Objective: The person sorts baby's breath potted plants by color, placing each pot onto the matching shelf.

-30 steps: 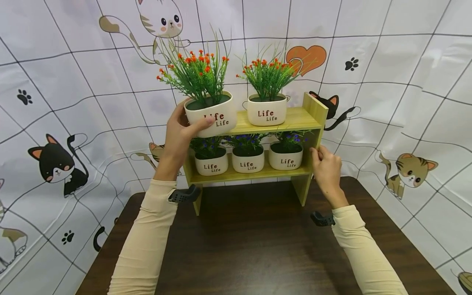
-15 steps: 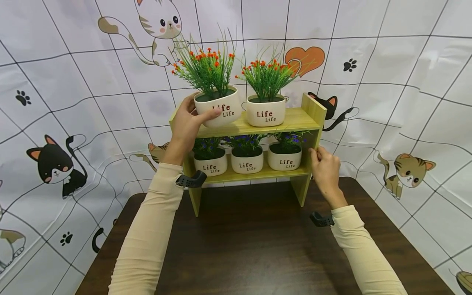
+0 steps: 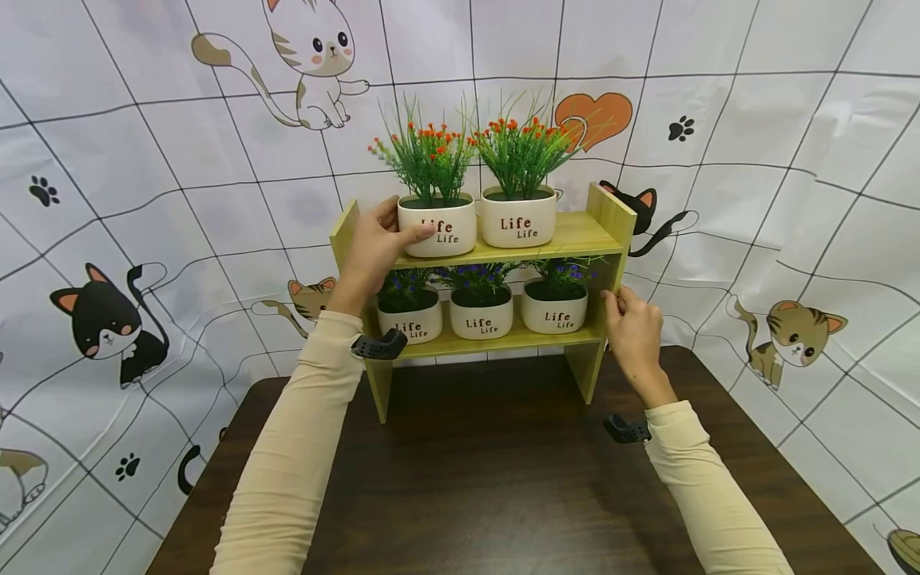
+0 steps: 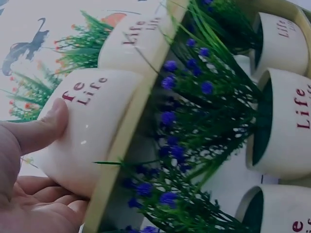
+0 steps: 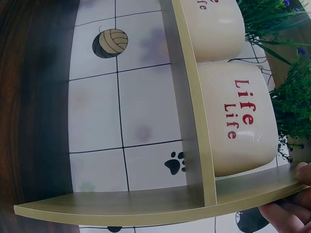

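On the upper board of a small wooden shelf [image 3: 474,254], my left hand [image 3: 378,246] grips a white flowerpot [image 3: 449,243] of orange flowers, thumb across its "Life" lettering and fingers at its left side. The pot stands upright on the board in the head view; the left wrist view shows the same pot [image 4: 92,131] close to the board's edge. Just right of it is a second orange-flowered pot [image 3: 519,224]. My right hand [image 3: 636,329] pinches the front edge of the shelf's right side panel [image 3: 611,275]. Its fingers [image 5: 286,211] show at the panel in the right wrist view.
Three white pots with blue-purple flowers stand on the lower board: left [image 3: 424,318], middle [image 3: 483,319] and right [image 3: 555,311]. The shelf rests at the back of a dark wooden table [image 3: 503,471]. Behind it hangs a white cat-print backdrop [image 3: 237,192].
My left hand has moved the orange-flowered pot right and down. The pot was tilted above the board and now sits level on it beside the other pot. My right hand has stayed put.
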`<state>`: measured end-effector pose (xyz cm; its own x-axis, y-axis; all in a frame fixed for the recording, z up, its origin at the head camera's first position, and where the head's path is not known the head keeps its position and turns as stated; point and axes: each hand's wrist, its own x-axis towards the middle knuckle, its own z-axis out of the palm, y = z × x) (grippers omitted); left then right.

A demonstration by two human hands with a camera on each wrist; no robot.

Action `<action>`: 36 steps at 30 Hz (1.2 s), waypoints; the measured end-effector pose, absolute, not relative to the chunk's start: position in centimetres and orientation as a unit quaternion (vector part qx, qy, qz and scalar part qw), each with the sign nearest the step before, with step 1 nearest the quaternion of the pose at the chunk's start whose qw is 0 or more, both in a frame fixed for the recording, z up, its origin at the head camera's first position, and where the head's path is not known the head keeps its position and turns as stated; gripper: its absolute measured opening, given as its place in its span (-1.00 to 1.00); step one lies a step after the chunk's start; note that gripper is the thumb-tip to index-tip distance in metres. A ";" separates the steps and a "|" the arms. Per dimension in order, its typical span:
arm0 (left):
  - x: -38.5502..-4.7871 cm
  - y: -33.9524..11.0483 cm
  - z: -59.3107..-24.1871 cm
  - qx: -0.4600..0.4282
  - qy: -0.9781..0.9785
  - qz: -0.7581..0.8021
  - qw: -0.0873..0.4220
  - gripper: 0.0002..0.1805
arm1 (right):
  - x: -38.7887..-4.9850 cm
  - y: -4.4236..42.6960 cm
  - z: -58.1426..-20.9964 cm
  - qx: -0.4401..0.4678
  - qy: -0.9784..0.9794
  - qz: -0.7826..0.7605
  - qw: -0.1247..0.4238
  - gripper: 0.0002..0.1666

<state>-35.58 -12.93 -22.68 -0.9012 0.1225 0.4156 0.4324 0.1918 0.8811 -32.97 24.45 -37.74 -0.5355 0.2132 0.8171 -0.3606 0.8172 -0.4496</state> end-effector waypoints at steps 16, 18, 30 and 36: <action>-35.5 -12.1 -22.9 -0.180 -0.799 -0.552 0.155 -0.31 | -33.0 24.6 -37.7 0.045 -0.825 0.296 0.480 -0.59; -35.5 -12.1 -22.9 -0.174 -0.806 -0.544 0.154 -0.29 | -33.1 24.6 -37.7 0.046 -0.825 0.297 0.479 -0.60; -35.5 -12.1 -22.7 -0.167 -0.823 -0.526 0.136 -0.13 | -33.1 24.7 -37.8 0.043 -0.827 0.304 0.470 -0.70; -35.6 -12.1 -22.6 -0.166 -0.831 -0.515 0.132 -0.03 | -33.1 24.7 -37.8 0.043 -0.829 0.308 0.466 -0.74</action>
<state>-35.56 -12.12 -22.58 -0.9105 0.1394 0.3893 0.4107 0.4145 0.8121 -33.06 24.74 -37.79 -0.5620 0.2147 0.7988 -0.3585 0.8071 -0.4692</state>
